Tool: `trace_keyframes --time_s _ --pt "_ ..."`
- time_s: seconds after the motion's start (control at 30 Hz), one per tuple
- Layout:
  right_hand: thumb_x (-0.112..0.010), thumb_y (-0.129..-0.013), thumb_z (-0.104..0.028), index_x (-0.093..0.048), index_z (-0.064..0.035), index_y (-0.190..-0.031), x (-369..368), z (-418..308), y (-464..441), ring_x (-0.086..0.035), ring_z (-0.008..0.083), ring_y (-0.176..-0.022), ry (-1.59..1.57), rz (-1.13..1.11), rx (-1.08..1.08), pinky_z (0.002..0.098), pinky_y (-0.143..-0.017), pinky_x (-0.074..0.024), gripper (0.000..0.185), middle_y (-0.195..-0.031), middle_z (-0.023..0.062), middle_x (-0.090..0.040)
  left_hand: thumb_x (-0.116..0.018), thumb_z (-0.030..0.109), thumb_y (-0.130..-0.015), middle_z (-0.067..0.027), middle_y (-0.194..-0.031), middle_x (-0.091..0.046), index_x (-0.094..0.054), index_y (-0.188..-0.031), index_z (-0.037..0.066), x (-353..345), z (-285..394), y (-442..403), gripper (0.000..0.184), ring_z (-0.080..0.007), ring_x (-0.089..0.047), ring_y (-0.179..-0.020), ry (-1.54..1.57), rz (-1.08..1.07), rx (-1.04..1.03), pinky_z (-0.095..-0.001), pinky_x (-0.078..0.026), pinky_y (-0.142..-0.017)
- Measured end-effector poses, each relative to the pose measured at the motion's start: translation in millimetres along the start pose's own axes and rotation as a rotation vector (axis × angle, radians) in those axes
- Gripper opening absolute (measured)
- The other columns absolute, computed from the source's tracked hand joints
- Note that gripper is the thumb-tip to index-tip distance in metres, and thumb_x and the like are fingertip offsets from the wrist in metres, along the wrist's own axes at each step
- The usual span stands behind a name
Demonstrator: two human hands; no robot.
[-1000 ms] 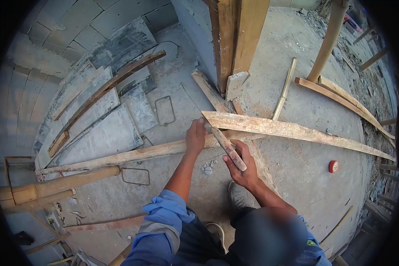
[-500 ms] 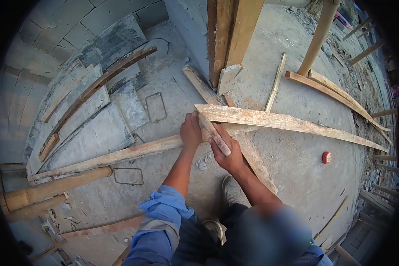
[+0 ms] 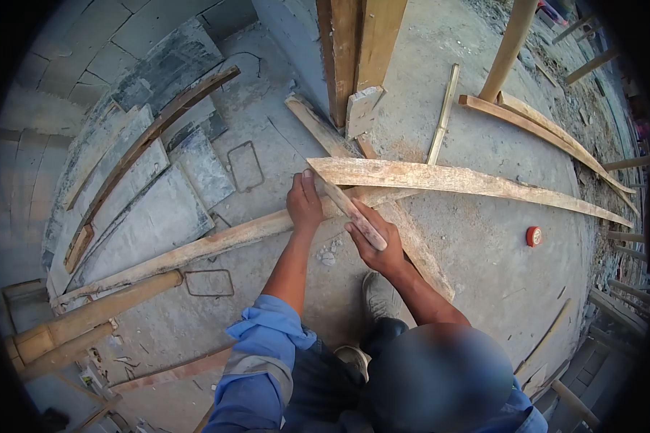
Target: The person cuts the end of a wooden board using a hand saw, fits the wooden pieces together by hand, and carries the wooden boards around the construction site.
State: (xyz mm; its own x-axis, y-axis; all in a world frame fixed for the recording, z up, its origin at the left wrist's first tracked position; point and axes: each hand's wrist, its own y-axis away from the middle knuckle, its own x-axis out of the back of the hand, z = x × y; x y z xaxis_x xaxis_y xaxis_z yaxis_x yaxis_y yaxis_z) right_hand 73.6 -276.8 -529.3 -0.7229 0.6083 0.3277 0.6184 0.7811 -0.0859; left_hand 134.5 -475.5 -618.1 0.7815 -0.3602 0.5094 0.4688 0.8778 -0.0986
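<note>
A pale plank with a slanted left end lies across other boards. Along that end runs a narrow wooden handle with a rounded near end. My right hand is wrapped around its lower part. In line with it, a thin dark line stretches past the plank's tip; I cannot tell whether it is a blade seen edge-on. My left hand has its fingers together by the plank's tip and the handle's upper end, and what they grip is hidden. A long board passes underneath.
A wooden post stands ahead beside a wall. Grey panels and a dark curved board lie to the left. Thick poles are at lower left. A red round object sits on the concrete floor to the right.
The view has shifted slightly, so the scene sits a little higher and further left. Both hands keep nearly the same place at the plank's slanted end.
</note>
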Motion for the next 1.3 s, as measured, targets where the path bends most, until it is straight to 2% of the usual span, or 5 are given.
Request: trace_keyframes --time_s 0.13,0.33,0.6,0.7,1.3 --pt "-0.077 -0.087 -0.006 -0.059 0.0031 -0.136 88 -11 123 -0.075 0.0315 -0.103 0.243 -0.024 0.103 0.0355 -0.088 -0.0591 0.053 -0.121 0.0217 -0.071 -0.035 0.044 -0.110 -0.0197 -0.073 -0.062 -0.060 -0.099 0.001 -4 3 2 0.051 -0.0386 -0.061 -0.069 -0.062 0.029 0.066 -0.0473 -0.045 -0.067" --pt "-0.079 -0.086 -0.010 -0.061 -0.0012 -0.136 -20 27 -32 -0.076 0.0329 -0.089 -0.062 0.060 0.103 0.0363 -0.078 -0.0603 0.054 -0.113 0.0220 -0.073 -0.038 0.038 -0.110 -0.0253 -0.080 -0.066 -0.061 -0.098 0.002 -7 1 -1 0.045 -0.0481 -0.064 -0.078 0.030 0.048 -0.002 -0.0528 -0.045 -0.067" --pt "-0.082 -0.084 -0.012 -0.062 0.0046 -0.130 81 12 119 -0.076 0.0325 -0.088 0.210 0.049 0.146 0.0366 -0.077 -0.0613 0.053 -0.113 0.0211 -0.074 -0.038 0.036 -0.110 -0.0241 -0.080 -0.067 -0.061 -0.096 0.003 -14 9 5 0.043 -0.0464 -0.065 -0.075 -0.036 0.145 0.028 -0.0510 -0.045 -0.064" --pt "-0.083 -0.085 -0.018 -0.062 0.0007 -0.133 7 41 3 -0.076 0.0325 -0.087 0.112 0.029 0.191 0.0356 -0.075 -0.0605 0.055 -0.112 0.0200 -0.074 -0.032 0.043 -0.110 -0.0172 -0.082 -0.065 -0.063 -0.102 0.001 -7 12 5 0.053 -0.0348 -0.063 -0.077 0.028 0.004 0.151 -0.0462 -0.045 -0.071" --pt "-0.077 -0.089 -0.018 -0.063 0.0040 -0.133 20 34 35 -0.076 0.0296 -0.079 -0.028 0.078 0.117 0.0348 -0.070 -0.0586 0.051 -0.099 0.0215 -0.075 -0.032 0.033 -0.109 -0.0237 -0.079 -0.065 -0.058 -0.092 0.002 -6 9 -7 0.044 -0.0467 -0.063 -0.076 -0.065 0.051 -0.095 -0.0531 -0.044 -0.065"
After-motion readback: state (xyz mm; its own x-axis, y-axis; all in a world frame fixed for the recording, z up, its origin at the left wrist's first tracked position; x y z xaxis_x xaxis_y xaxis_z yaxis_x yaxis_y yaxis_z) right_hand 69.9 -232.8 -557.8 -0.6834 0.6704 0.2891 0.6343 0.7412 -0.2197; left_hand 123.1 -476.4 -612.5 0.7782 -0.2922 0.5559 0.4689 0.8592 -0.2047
